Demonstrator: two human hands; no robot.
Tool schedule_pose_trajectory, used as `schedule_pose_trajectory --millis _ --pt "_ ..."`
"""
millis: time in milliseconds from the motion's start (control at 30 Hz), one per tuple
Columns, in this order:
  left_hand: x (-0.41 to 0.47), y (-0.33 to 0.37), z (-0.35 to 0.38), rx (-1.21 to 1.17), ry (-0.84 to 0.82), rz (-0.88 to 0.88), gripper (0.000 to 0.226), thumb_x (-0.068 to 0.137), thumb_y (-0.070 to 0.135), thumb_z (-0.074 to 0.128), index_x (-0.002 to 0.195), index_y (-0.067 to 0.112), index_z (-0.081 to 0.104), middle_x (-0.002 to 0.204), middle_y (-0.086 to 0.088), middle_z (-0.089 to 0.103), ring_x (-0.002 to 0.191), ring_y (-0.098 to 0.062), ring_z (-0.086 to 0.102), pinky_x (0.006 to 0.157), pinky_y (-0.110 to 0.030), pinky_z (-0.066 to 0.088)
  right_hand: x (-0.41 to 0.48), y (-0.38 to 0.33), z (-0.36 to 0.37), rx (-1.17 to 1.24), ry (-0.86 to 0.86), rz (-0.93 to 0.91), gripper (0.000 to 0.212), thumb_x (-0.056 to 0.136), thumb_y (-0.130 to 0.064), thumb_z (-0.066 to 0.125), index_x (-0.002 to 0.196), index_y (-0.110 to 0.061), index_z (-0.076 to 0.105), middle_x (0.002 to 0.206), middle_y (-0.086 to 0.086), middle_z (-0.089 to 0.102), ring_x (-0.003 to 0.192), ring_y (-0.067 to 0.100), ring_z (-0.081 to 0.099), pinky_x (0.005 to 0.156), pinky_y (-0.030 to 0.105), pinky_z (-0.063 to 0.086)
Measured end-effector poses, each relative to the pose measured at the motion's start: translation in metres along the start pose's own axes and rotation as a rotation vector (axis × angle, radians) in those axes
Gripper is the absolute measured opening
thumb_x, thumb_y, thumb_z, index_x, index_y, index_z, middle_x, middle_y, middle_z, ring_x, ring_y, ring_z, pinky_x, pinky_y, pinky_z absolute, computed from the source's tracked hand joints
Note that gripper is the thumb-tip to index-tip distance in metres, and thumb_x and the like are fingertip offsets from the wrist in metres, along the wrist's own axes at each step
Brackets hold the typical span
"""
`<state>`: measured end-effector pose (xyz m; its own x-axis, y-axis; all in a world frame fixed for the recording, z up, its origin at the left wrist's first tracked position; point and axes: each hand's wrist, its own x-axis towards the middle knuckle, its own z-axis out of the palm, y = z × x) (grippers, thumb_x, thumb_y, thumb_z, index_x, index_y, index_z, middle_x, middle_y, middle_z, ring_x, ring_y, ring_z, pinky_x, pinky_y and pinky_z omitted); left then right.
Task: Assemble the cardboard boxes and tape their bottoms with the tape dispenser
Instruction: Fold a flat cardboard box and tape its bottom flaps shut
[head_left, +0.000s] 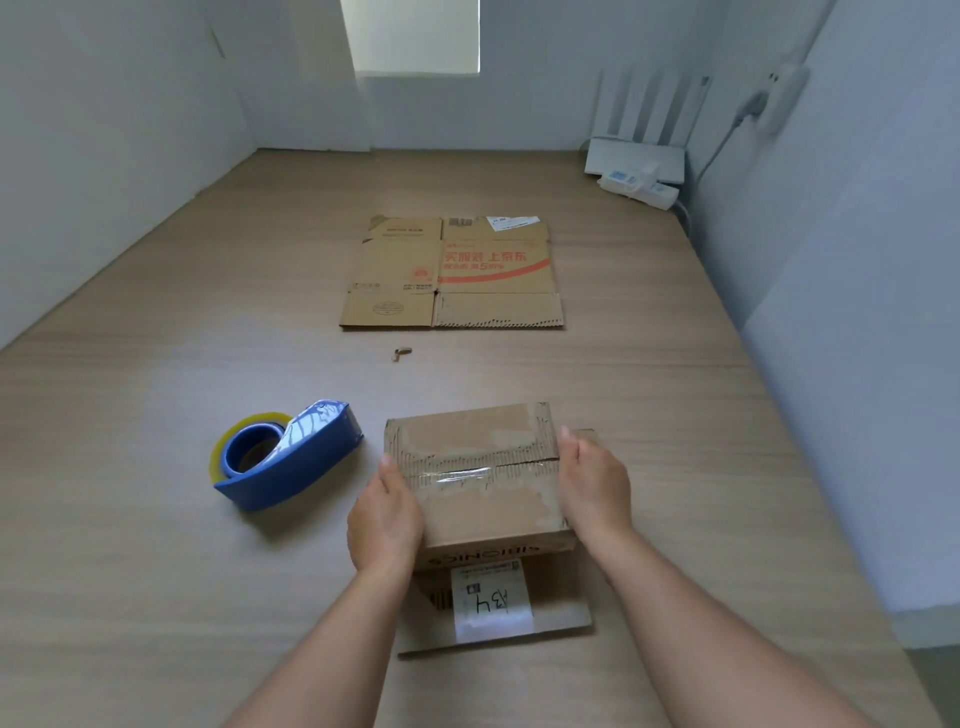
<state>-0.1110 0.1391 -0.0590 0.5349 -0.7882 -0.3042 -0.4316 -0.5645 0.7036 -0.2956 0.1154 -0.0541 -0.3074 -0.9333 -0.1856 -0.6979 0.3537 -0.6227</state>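
A small cardboard box (480, 467) stands upside down on the wooden table (156, 519), with a strip of clear tape along the seam of its bottom flaps. Its open top flap with a white label lies flat toward me. My left hand (384, 519) presses against the box's left side, fingers fairly straight. My right hand (592, 483) presses against its right side in the same way. A blue tape dispenser (288, 460) with a clear roll lies to the left of the box, apart from both hands. Farther back, a flattened cardboard box (452, 273) with red print lies flat.
A small brown scrap (401, 353) lies between the two boxes. A white router (636, 156) and a power strip (639, 187) sit at the back right corner by the wall. White walls border the table on the left, back and right.
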Motion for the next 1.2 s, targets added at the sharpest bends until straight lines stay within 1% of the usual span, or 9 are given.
schedule_pose_trajectory --millis 167,300,433,500,567,667,833,967,1200 --pt "-0.01 0.001 0.0 0.186 -0.046 0.05 0.063 0.088 0.065 0.044 0.121 0.011 0.048 0.116 -0.013 0.063 0.109 -0.034 0.056 0.084 -0.037 0.043 -0.017 -0.016 0.008 -0.291 -0.045 -0.016 0.079 0.078 -0.074 0.049 0.122 -0.009 0.047 0.126 0.01 0.049 0.12 0.028 0.044 0.093 0.036 0.04" --pt "-0.005 -0.005 -0.002 0.048 -0.036 0.041 0.044 0.099 0.046 0.033 0.115 0.012 0.057 0.114 -0.014 0.063 0.108 -0.034 0.055 0.088 -0.037 0.042 -0.006 -0.003 0.012 -0.03 0.019 -0.069 0.032 0.092 -0.046 0.052 0.078 -0.019 0.048 0.102 0.01 0.055 0.101 0.031 0.052 0.077 0.035 0.039" --pt "0.002 -0.012 -0.014 -0.181 -0.168 -0.018 0.032 0.09 0.04 0.048 0.11 0.017 0.058 0.111 -0.012 0.064 0.099 -0.029 0.058 0.091 -0.043 0.048 0.014 0.002 0.006 0.043 0.015 -0.136 0.036 0.098 -0.031 0.045 0.064 -0.023 0.037 0.092 0.01 0.057 0.092 0.031 0.055 0.07 0.035 0.035" --pt "0.008 -0.013 -0.033 -0.275 -0.379 -0.01 0.069 0.083 0.031 0.063 0.145 0.029 0.032 0.113 -0.006 0.062 0.096 -0.022 0.06 0.085 -0.036 0.051 0.031 0.0 -0.004 -0.038 -0.067 -0.22 0.033 0.099 -0.033 0.044 0.067 -0.025 0.046 0.091 0.006 0.056 0.095 0.03 0.055 0.075 0.034 0.037" --pt "0.013 -0.012 -0.051 -0.137 -0.562 0.141 0.1 0.071 0.028 0.073 0.151 0.033 0.013 0.137 0.0 0.044 0.119 -0.015 0.051 0.098 -0.028 0.041 0.047 -0.007 -0.011 -0.156 -0.164 -0.289 0.031 0.098 -0.041 0.043 0.08 -0.023 0.061 0.096 0.003 0.058 0.1 0.026 0.055 0.082 0.034 0.037" --pt "0.009 -0.01 -0.062 0.085 -0.686 0.29 0.084 0.056 0.039 0.075 0.131 0.035 0.037 0.135 0.01 0.044 0.118 0.005 0.045 0.097 -0.01 0.037 0.065 -0.026 -0.006 -0.314 -0.143 -0.275 0.045 0.091 -0.06 0.043 0.102 -0.021 0.062 0.11 0.005 0.059 0.11 0.026 0.052 0.087 0.035 0.036" --pt "-0.025 -0.007 -0.037 0.428 -0.347 0.486 0.093 0.07 0.064 0.068 0.144 0.032 0.022 0.135 0.013 0.05 0.121 -0.012 0.05 0.092 -0.03 0.045 0.059 -0.055 0.01 -0.267 -0.059 0.052 0.088 0.079 -0.076 0.044 0.141 -0.016 0.028 0.139 0.013 0.033 0.124 0.033 0.037 0.095 0.046 0.036" --pt "-0.04 0.002 -0.015 0.516 -0.257 0.521 0.087 0.085 0.066 0.049 0.152 0.032 0.007 0.144 0.01 0.042 0.129 -0.016 0.038 0.094 -0.03 0.04 0.035 -0.058 0.018 -0.301 -0.153 -0.013 0.091 0.082 -0.073 0.043 0.15 -0.03 0.002 0.155 0.016 -0.001 0.132 0.039 0.03 0.1 0.048 0.035" --pt "-0.03 0.01 0.0 0.496 -0.218 0.495 0.086 0.084 0.064 0.053 0.151 0.027 0.013 0.134 0.001 0.054 0.121 -0.024 0.048 0.088 -0.034 0.044 -0.019 0.002 0.007 -0.129 -0.257 -0.265 0.06 0.087 -0.056 0.055 0.142 -0.046 0.033 0.158 0.005 -0.016 0.145 0.029 0.011 0.116 0.039 0.023"
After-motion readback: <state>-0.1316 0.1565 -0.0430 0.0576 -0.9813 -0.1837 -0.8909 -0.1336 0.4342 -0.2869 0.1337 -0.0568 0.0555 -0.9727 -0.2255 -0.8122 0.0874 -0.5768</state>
